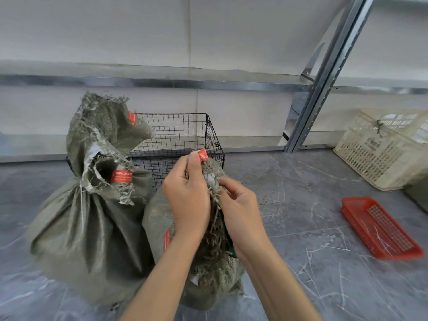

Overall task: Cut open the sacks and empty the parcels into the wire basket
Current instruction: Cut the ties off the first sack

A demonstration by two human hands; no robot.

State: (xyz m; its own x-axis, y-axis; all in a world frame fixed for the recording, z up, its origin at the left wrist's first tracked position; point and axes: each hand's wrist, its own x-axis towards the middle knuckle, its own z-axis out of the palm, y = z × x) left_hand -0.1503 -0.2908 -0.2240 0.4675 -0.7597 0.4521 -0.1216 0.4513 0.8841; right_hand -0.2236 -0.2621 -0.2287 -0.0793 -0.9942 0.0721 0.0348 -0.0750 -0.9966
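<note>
Standing before wire basket (180, 135): tied sack (88, 228)

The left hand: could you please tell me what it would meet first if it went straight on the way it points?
The left hand grips the near sack by its neck. Past that, the basket would probably come first, at its near rim, though depth is unclear.

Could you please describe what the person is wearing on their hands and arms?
Nothing is worn on either. The left hand and right hand are bare, with no gloves, rings or watch showing. The left forearm and right forearm are uncovered down to the bottom edge of the frame, so no sleeve is in view.
</note>
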